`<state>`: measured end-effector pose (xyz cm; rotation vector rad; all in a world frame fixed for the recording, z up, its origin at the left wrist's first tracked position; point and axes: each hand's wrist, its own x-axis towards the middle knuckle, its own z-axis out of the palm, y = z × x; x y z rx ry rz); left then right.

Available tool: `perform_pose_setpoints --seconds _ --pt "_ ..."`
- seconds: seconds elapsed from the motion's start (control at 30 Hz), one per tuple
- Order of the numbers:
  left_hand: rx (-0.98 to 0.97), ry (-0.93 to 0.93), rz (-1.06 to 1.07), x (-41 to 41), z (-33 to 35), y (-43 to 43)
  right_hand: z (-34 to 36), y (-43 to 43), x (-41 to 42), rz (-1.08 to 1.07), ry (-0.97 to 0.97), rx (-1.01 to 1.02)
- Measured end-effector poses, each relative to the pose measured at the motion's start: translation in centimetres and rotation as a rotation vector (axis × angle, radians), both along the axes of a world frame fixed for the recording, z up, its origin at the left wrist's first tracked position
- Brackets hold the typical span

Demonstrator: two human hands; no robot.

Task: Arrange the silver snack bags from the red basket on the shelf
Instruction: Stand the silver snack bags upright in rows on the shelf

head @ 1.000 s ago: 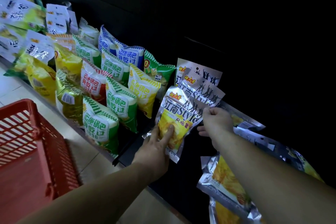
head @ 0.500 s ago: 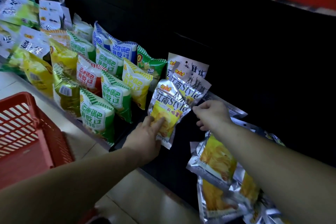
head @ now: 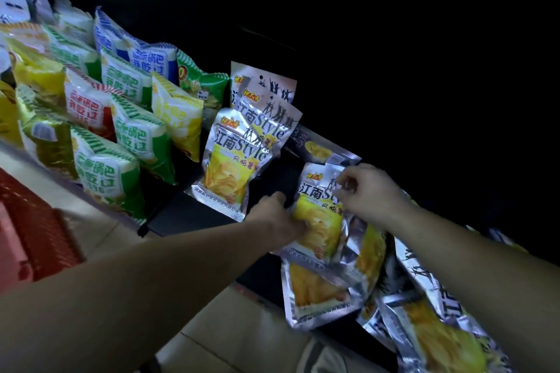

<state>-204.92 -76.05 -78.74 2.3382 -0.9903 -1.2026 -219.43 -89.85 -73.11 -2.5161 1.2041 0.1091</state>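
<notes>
red basket: blurred, cut by left edge
loose silver bags: cut by bottom edge
shelf back: lost in dark

We see a dark black shop shelf running from upper left to lower right. On its left part puffed plastic snack bags stand in rows: green-and-white striped bags, a red-and-white bag, a yellow bag and a blue-and-white bag. Just beside them we find three upright silver foil snack bags printed with yellow crisps, one behind another and overlapping. Further right, a loose heap of flat silver bags lies on the shelf, each overlapping the next.
</notes>
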Motion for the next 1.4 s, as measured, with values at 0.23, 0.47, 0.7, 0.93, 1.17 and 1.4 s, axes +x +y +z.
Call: perform_pose_setpoints --seconds 0.23,0.47,0.7,0.93,1.17,1.4 --pt "0.146 -0.022 0.021 -0.6 -1.2 -1.0 -0.5 -0.9 -2.6 -0.046 0.047 -0.001" --pt "0.181 -0.139 0.001 -1.6 -1.6 -2.3 -1.1 -0.7 -1.6 -0.078 -0.124 0.089" --pt "0.004 0.012 0.133 -2.2 -1.4 -2.3 -0.7 -0.8 -1.2 -0.239 -0.262 0.208" --pt "-0.370 0.159 0.330 0.9 1.3 -0.3 1.1 0.0 -0.1 -0.385 -0.380 0.344" --pt "-0.573 0.375 0.342 4.9 4.1 3.1 3.3 2.3 2.5 -0.471 -0.617 0.782" --pt "-0.472 0.436 0.439 7.3 5.1 6.0 4.0 4.1 6.0 -0.403 -0.597 0.777"
